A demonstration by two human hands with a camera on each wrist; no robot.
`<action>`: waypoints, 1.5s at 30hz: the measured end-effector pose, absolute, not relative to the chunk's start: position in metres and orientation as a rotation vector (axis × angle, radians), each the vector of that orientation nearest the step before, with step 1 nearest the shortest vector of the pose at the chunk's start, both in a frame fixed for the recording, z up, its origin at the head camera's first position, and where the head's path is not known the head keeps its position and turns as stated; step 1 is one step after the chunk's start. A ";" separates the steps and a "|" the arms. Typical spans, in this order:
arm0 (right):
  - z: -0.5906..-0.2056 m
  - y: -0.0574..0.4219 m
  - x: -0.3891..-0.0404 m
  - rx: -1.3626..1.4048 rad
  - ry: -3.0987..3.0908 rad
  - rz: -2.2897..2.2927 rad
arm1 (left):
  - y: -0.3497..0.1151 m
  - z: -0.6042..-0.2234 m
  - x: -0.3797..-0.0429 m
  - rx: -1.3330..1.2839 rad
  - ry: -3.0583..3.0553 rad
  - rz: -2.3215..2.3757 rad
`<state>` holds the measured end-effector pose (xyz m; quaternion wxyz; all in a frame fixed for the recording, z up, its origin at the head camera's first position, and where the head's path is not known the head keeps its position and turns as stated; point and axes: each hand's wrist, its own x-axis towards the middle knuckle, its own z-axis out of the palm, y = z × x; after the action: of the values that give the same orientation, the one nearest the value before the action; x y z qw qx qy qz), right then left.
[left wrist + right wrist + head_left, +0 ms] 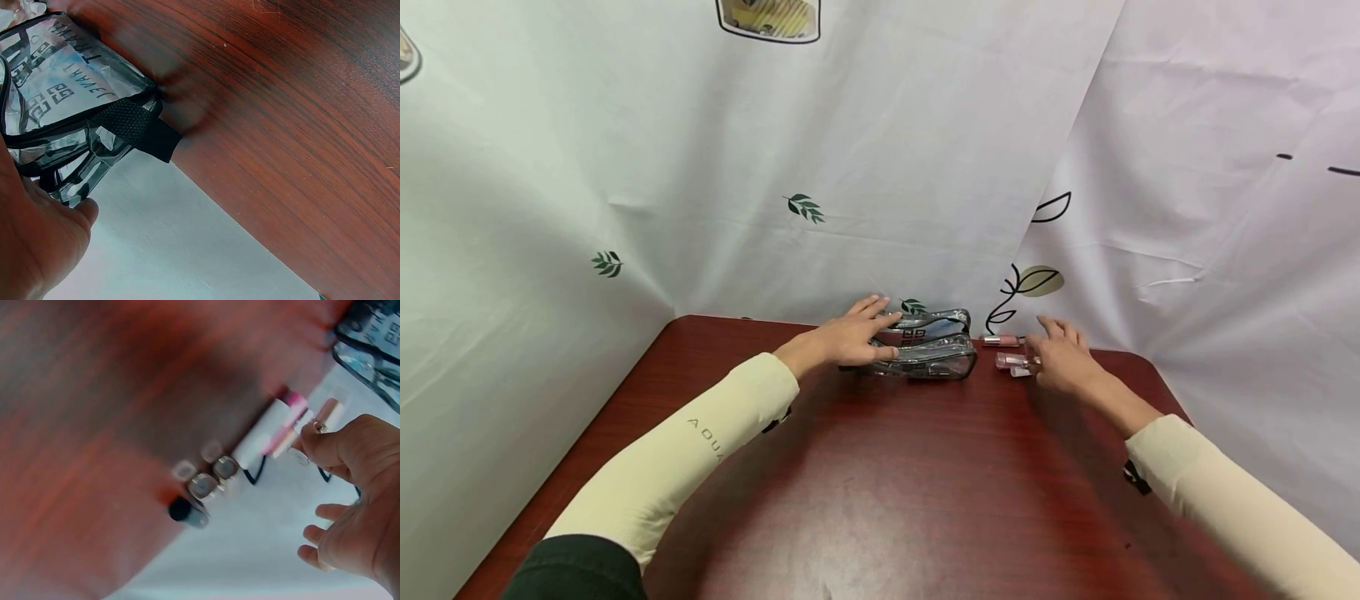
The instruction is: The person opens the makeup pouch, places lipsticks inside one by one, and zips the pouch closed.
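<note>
A clear pouch with black trim (936, 354) sits at the far table edge, black lettering showing through its side. My left hand (848, 335) lies spread over its left end, thumb across the near side. In the left wrist view, the pouch (62, 94) hides most of those fingers. My right hand (1063, 358) reaches down to the right, over a row of small cosmetics. In the right wrist view its thumb overlaps a small peach tube (329, 412), while the other fingers extend loosely. Beside it lies a white-and-pink tube (265, 431).
A pink tube (1000, 341) lies at the table's back edge. Farther along the row are clear-capped containers (203, 485) and a small black-capped bottle (184, 511). Behind the red-brown table (880, 483) hangs a white printed cloth (880, 150).
</note>
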<state>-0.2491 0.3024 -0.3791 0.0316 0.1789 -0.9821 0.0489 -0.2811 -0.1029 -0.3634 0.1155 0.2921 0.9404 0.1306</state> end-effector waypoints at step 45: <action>-0.300 0.209 -0.263 0.725 -2.912 0.190 | -0.102 -0.367 -0.285 0.876 2.766 0.369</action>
<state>-0.2634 0.2088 -0.3005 0.0674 0.2405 -0.9662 0.0631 -0.2853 -0.1024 -0.3670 0.1083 0.2978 0.9401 0.1256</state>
